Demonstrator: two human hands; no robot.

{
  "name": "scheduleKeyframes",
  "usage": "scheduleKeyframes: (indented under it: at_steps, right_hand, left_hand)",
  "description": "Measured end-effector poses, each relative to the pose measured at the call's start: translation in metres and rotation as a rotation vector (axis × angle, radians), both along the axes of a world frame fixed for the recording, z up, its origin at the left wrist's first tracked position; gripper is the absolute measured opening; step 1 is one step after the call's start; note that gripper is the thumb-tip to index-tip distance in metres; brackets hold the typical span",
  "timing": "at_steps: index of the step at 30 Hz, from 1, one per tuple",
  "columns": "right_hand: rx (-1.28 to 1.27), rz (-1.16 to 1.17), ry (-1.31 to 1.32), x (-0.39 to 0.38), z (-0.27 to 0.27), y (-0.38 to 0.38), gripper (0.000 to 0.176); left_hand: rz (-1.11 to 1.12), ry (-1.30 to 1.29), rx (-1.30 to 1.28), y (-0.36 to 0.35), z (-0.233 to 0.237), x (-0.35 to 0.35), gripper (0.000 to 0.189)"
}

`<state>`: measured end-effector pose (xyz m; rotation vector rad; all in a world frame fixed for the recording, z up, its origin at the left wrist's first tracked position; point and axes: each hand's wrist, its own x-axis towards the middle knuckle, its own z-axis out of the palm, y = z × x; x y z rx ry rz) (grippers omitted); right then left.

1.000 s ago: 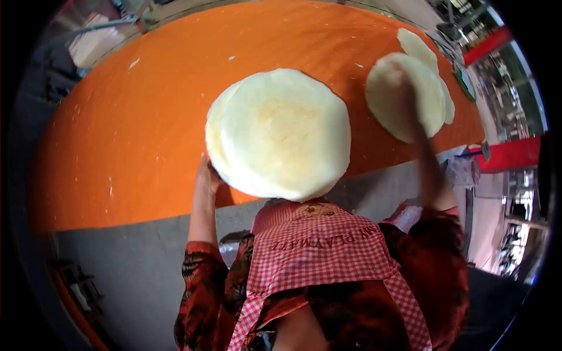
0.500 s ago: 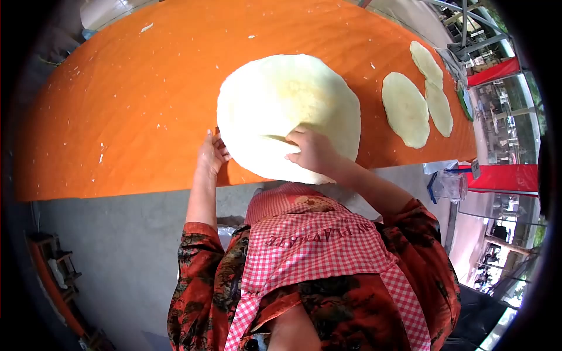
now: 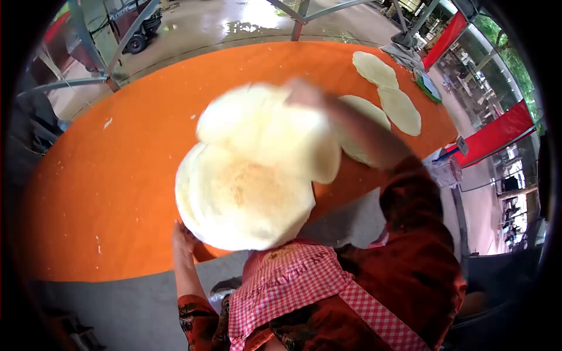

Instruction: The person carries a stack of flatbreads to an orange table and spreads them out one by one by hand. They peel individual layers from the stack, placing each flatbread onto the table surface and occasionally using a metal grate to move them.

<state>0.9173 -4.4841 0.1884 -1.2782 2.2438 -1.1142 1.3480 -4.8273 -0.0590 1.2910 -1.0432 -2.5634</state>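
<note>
A thick round stack of large, pale flatbreads (image 3: 243, 193) lies at the near edge of the orange-covered table. My right hand (image 3: 305, 96), blurred by motion, pinches the far edge of a thin flatbread sheet (image 3: 263, 126). This sheet is raised and folds over the far part of the stack, its right side drooping. A browned patch shows on the stack's upper face. At the stack's left edge is my left hand (image 3: 184, 238), fingers loosely extended against the side and partly hidden by the bread.
Several oval flatbreads lie at the right of the orange table (image 3: 123, 175), one (image 3: 400, 111) near a green-edged device (image 3: 427, 86). A grey cloth (image 3: 404, 57) sits at the far right corner. Metal frame bars rise beyond the table. A clear plastic container (image 3: 446, 172) hangs beside the right edge.
My right hand has moved away from me, lifting a flatbread sheet off the near side of the stack. My left hand stays at its left edge. The camera view has tilted up.
</note>
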Motion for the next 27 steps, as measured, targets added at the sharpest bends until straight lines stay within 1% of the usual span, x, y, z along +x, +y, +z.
scheduleKeyframes:
  at_steps: [1,2,3,5,6,8,10,11,12,14,15,16,17,18,19,20,21,22,24,27]
  right_hand:
    - [0.029,-0.026,-0.256,0.007,0.086,0.011,0.023]
    - [0.036,-0.13,-0.154,-0.038,0.101,0.032,0.029]
    - [0.098,-0.303,0.083,-0.076,0.112,0.05,0.035]
    - [0.322,-0.772,0.647,-0.111,0.136,0.073,0.049]
    - [0.417,-0.898,0.964,-0.122,0.131,0.084,0.051]
    - [0.171,-0.926,1.004,-0.134,0.087,0.116,0.047]
    - [0.357,-0.719,1.119,-0.136,-0.048,0.185,0.049]
    - [0.397,-0.653,0.941,-0.099,-0.108,0.209,0.05]
    - [0.413,-0.638,0.625,-0.024,-0.183,0.228,0.051]
    - [0.432,-0.608,0.162,0.131,-0.296,0.253,0.057]
    - [0.372,-0.5,0.137,0.202,-0.342,0.256,0.06]
    - [0.087,-0.642,-0.672,0.243,-0.281,0.201,0.054]
    - [-0.261,-1.028,-1.339,0.284,-0.212,0.141,0.069]
    - [-0.549,-0.945,-1.363,0.304,-0.189,0.11,0.066]
    - [-0.834,-0.825,-1.406,0.324,-0.166,0.078,0.065]
    - [-0.937,-0.772,-1.504,0.339,-0.169,0.062,0.069]
    - [-1.039,-0.706,-1.587,0.349,-0.172,0.049,0.073]
    - [-1.134,-0.714,-1.565,0.357,-0.17,0.037,0.075]
    - [-1.312,-0.713,-1.523,0.368,-0.162,0.017,0.079]
    - [-1.35,-0.732,-1.416,0.376,-0.146,-0.002,0.079]
  left_hand:
    - [0.014,0.0,0.003,0.0,0.004,-0.004,0.061]
    - [0.028,-0.006,0.01,0.004,0.01,-0.009,0.06]
    - [0.042,-0.021,0.019,0.008,0.014,-0.009,0.059]
    - [0.076,-0.006,0.024,0.011,0.02,-0.012,0.056]
    - [0.094,0.001,0.03,0.012,0.021,-0.014,0.054]
    - [0.139,-0.045,0.012,0.017,0.031,-0.019,0.05]
    - [0.142,-0.063,0.005,0.019,0.037,-0.018,0.047]
    - [0.13,-0.054,0.004,0.018,0.037,-0.017,0.046]
    - [0.119,-0.037,0.004,0.016,0.035,-0.018,0.045]
    - [0.064,0.034,0.041,0.011,0.012,-0.011,0.043]
    - [0.03,0.066,0.052,0.004,0.006,-0.01,0.043]
    - [0.023,0.039,0.095,0.003,0.006,-0.011,0.042]
    - [-0.032,0.05,0.091,0.004,0.012,-0.012,0.041]
    - [-0.09,0.06,0.089,0.003,0.02,-0.014,0.04]
    - [-0.115,0.0,0.009,-0.001,0.013,-0.016,0.037]
    - [-0.138,-0.007,0.039,0.003,0.033,-0.021,0.036]
    - [-0.179,-0.067,-0.02,0.001,0.045,-0.022,0.036]
    - [-0.212,-0.123,-0.076,0.0,0.054,-0.022,0.035]
    - [-0.285,-0.063,-0.095,-0.003,0.075,-0.022,0.035]
    - [-0.324,0.027,-0.094,-0.015,0.083,-0.019,0.033]
